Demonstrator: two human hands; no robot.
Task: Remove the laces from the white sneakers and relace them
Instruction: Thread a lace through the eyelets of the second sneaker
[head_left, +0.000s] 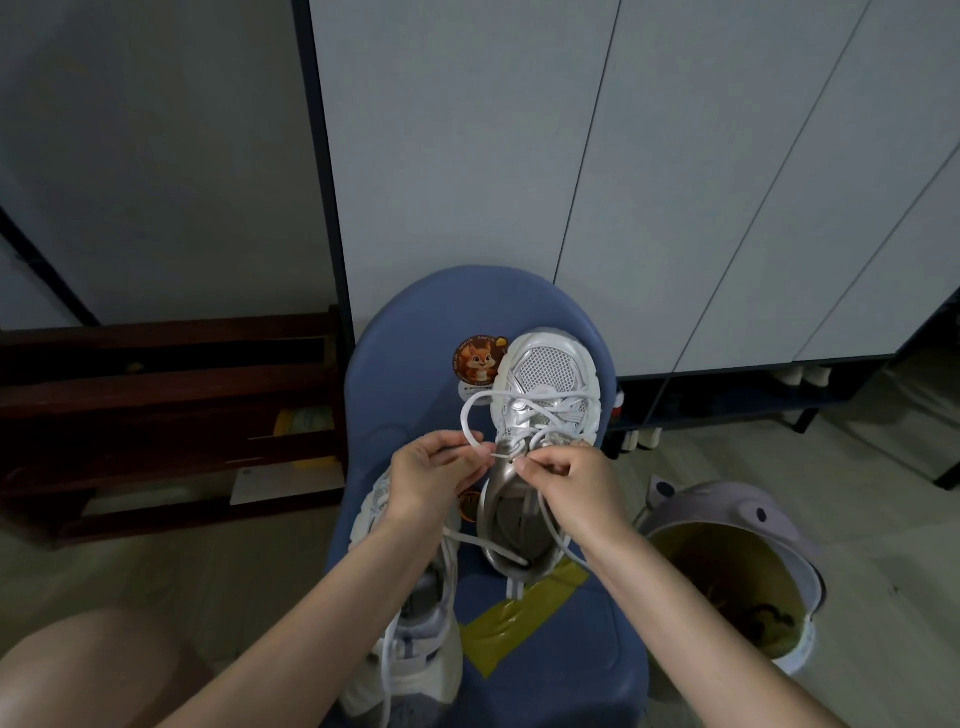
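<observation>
Threading looks about half done: the left hand (434, 480) pinches the lace (470, 415) tip and the right hand (563, 480) grips lace at the eyelets of the sneaker (545, 379) just beyond, while the second sneaker (415, 623) below waits, lace loose.

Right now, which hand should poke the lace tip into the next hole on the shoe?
Probably the left hand: it pinches the lace near its tip. The right hand grips the sneaker by the eyelets.
</observation>
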